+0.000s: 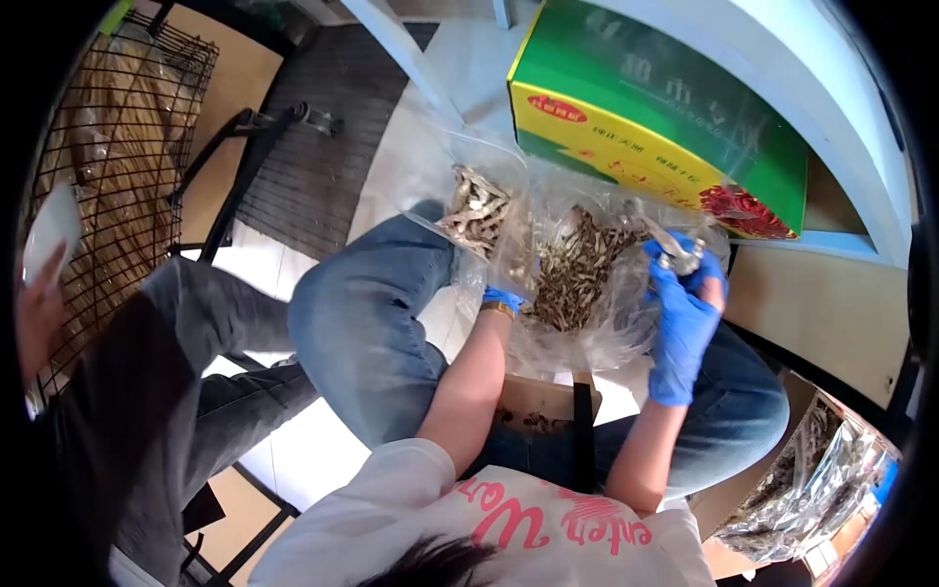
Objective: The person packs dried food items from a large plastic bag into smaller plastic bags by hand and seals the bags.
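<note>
Dried brown pieces point(582, 269) lie in an open clear plastic bag point(606, 342) between my knees. My right hand point(685, 284), in a blue glove, is closed around a few pale dried pieces point(682, 256) at the right side of the bag. On the left, my gloved left hand point(506, 297) is at the lower edge of a clear plastic container point(514, 201), mostly hidden beneath it. Larger pale dried pieces point(476, 210) lie inside that container. The fingers of my left hand do not show.
A green and yellow box point(646, 127) stands beyond the bag. Another person's legs point(225, 342) and hand point(41, 313) are at the left, beside a wire basket point(127, 147). A lined box point(822, 479) sits at the lower right, a small box point(543, 399) near my lap.
</note>
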`<action>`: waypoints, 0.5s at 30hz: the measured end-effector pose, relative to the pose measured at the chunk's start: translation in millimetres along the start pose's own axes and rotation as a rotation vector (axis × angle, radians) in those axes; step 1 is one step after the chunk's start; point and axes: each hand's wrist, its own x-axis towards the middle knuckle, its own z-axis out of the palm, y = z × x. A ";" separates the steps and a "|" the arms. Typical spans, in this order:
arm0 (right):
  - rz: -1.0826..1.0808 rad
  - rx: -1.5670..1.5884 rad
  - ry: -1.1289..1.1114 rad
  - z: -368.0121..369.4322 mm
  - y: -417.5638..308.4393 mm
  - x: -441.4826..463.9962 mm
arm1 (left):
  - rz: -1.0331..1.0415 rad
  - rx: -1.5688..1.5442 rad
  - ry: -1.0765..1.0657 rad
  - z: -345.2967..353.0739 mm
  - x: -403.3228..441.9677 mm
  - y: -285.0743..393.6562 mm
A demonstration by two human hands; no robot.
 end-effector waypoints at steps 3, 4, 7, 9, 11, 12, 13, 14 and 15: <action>-0.114 -0.013 -0.063 -29.7 -49.8 -2.4 | -0.157 0.034 0.150 -4.2 6.3 -14.0; -0.179 -0.045 -0.126 -40.5 -64.7 -2.0 | -0.216 -0.002 0.187 -3.3 7.1 -24.5; -0.281 -0.208 -0.186 -60.4 -110.2 -3.7 | -0.395 -0.016 0.394 16.8 4.5 -50.7; -0.338 -0.404 -0.226 -70.8 -129.9 -1.1 | -0.480 -0.005 0.465 17.0 6.5 -75.6; -0.397 -0.560 -0.211 -78.6 -144.4 4.1 | -0.487 -0.151 0.082 7.7 11.5 -95.6; -0.471 -0.717 -0.270 -79.7 -151.9 5.2 | -0.539 -0.306 -0.235 5.6 13.3 -101.6; -0.538 -0.874 -0.329 -80.9 -157.9 6.7 | -0.590 -0.412 -0.526 3.9 15.0 -107.3; -0.662 -0.977 -0.336 -83.5 -152.5 9.9 | -0.605 -0.139 -0.209 36.9 3.0 -98.7; -0.657 -0.994 -0.318 -84.9 -151.3 9.1 | -0.602 0.142 0.103 72.1 -8.8 -85.4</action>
